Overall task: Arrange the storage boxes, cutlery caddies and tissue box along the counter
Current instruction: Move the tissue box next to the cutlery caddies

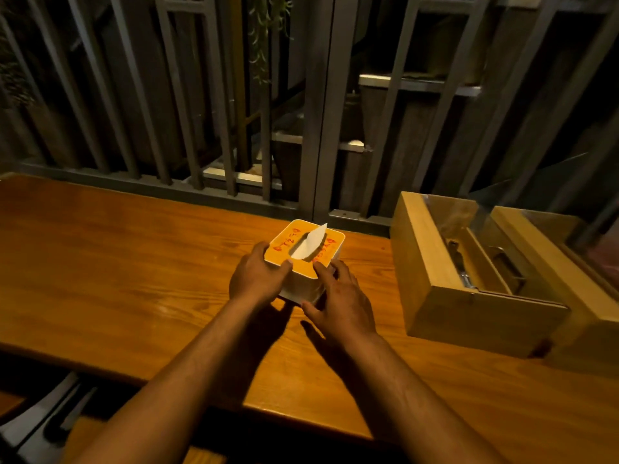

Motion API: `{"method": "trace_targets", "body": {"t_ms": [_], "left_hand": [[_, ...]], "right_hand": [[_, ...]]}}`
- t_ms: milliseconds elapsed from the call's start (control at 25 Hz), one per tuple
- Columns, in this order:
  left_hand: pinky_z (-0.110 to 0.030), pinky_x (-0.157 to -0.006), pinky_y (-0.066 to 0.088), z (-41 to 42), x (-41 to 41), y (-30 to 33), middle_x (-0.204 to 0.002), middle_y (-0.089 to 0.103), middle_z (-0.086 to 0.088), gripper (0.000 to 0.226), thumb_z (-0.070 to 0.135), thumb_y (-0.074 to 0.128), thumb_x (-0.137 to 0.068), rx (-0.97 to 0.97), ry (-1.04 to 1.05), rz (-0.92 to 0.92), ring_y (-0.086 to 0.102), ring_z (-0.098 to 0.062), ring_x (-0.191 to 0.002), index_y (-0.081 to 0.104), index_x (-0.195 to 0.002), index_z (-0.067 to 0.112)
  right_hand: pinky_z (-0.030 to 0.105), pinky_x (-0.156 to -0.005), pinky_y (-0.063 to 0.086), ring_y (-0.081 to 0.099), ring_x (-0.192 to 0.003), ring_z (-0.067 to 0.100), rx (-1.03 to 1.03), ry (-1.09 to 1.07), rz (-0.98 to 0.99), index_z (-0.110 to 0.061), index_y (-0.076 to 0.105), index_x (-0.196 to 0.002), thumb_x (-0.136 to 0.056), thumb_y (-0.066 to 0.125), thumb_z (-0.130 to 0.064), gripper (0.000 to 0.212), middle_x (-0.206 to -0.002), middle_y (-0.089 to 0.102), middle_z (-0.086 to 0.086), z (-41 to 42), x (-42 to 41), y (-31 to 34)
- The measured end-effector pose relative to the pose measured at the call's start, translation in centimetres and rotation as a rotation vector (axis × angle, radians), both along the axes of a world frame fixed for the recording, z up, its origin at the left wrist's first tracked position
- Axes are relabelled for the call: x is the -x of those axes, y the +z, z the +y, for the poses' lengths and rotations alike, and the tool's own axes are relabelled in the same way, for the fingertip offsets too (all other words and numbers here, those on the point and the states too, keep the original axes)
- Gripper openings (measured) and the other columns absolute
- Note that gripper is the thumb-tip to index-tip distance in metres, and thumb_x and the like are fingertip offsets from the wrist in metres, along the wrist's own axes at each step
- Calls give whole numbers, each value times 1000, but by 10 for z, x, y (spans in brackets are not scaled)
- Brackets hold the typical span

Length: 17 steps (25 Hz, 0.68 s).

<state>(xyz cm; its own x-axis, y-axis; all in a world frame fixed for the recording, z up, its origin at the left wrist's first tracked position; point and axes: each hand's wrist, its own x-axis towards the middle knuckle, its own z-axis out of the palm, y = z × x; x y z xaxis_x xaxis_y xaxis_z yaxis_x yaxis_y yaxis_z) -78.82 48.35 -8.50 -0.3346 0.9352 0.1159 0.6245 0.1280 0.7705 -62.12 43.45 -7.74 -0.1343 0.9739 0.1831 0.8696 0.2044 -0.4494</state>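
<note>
A square tissue box [303,244] with an orange lid, red lettering and a white tissue sticking up stands near the middle of the wooden counter [117,262]. My left hand [256,274] grips its near left corner, thumb on the lid. My right hand [341,299] rests against its near right side, fingers touching the lid edge. To the right sits a pale wooden cutlery caddy [432,296] with a clear lid; metal cutlery shows inside. A second wooden box [589,316] stands right behind it at the frame's right edge.
A grey metal railing [321,128] runs along the counter's far edge, with hanging plants and planters beyond it. The counter's near edge crosses the lower frame; stool parts [43,426] show below at the lower left.
</note>
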Motion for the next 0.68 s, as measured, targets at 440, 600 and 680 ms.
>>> {"method": "trace_targets", "body": {"t_ms": [440,600,680], "left_hand": [[-35,-84,49,-18,-88,14,-144,47,-6,55,51,59,-89,-110,-308,503,53,-27,-122,48,-140,34],[-33,-79,53,7,-104,17,-124,59,-7,41,45,58,-92,-152,-322,639,60,-25,-106,60,-130,30],[-32,-78,52,24,-113,14,-126,59,-7,37,44,59,-92,-177,-329,692,59,-24,-107,63,-125,27]], "right_hand": [[63,-117,1,48,-130,29,-212,-140,-569,-24,70,-105,-90,63,-40,23,-116,70,3,3,-69,32],[65,-115,-4,59,-115,29,-127,-151,-725,-22,70,-93,-92,61,-26,9,-96,72,4,31,-74,51],[66,-115,-1,61,-109,29,-113,-160,-764,-20,69,-94,-94,60,-23,10,-94,72,5,49,-80,53]]}}
